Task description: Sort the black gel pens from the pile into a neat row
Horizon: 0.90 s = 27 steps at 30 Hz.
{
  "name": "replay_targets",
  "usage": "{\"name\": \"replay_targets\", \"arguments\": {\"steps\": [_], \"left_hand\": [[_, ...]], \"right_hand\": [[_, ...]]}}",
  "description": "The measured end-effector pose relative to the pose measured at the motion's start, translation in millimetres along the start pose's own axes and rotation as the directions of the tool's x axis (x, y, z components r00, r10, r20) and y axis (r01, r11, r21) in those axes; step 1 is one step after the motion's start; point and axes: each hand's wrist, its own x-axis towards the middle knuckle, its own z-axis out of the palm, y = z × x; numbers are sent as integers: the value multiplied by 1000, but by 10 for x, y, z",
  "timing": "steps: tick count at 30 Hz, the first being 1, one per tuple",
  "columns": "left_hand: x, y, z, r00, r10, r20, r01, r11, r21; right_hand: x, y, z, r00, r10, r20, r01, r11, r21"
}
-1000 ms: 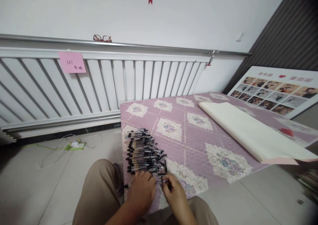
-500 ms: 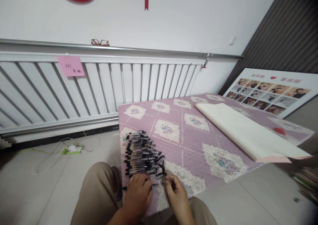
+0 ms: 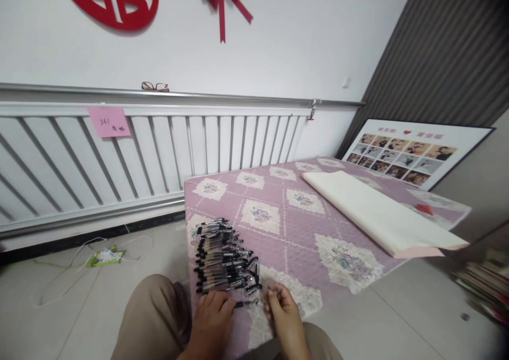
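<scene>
In the head view I see two hands. My left hand (image 3: pixel 212 313) grips one pen (image 3: pixel 244 303) on the purple cloth (image 3: pixel 296 230). It lies left to right, one end facing my right hand (image 3: pixel 283 308), whose fingers curl; I can't tell if they pinch anything. Many more pens (image 3: pixel 222 259) are piled just beyond.

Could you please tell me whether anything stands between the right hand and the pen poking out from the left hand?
Nothing visible does: only the patterned cover shows between the right hand and the exposed end of the pen. The left hand hides the rest; the other pens lie beyond.
</scene>
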Motion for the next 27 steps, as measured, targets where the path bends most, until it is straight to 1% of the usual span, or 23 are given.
{"name": "replay_targets", "arguments": {"steps": [3, 4, 6, 9, 13, 16, 20, 22, 25, 27], "left_hand": [[-95, -26, 64, 981, 164, -108, -168, 986, -25], [-113, -29, 71, 973, 199, -119, -203, 979, -27], [-123, -24, 61, 965, 244, -96, -248, 969, -24], [-94, -2, 25, 962, 268, -42, -268, 963, -2], [-61, 2, 38, 965, 258, -37, -257, 966, 26], [-61, -40, 117, 963, 264, -48, -261, 964, 57], [-68, -151, 306, 956, 285, -72, -277, 956, 98], [-61, -209, 408, 949, 305, -84, -297, 950, 94], [-39, -251, 483, 936, 338, -97, -328, 939, 104], [-27, -232, 446, 932, 350, -95, -339, 934, 114]], "right_hand": [[13, 2, -11, 999, -28, -29, 28, 1000, 7], [19, 3, -11, 999, -41, -35, 42, 999, 8], [29, 5, -5, 997, -66, -39, 66, 998, 11], [39, 16, 4, 995, -93, -28, 94, 996, 7], [46, 42, 7, 991, -131, -15, 130, 991, -37], [53, 48, -1, 987, -161, 2, 160, 982, -101], [74, 18, -24, 960, -281, -13, 270, 932, -240], [87, 1, -37, 948, -318, 3, 306, 908, -286], [107, 2, -50, 951, -309, 17, 299, 902, -310], [123, 32, -53, 955, -298, 12, 287, 908, -306]]}}
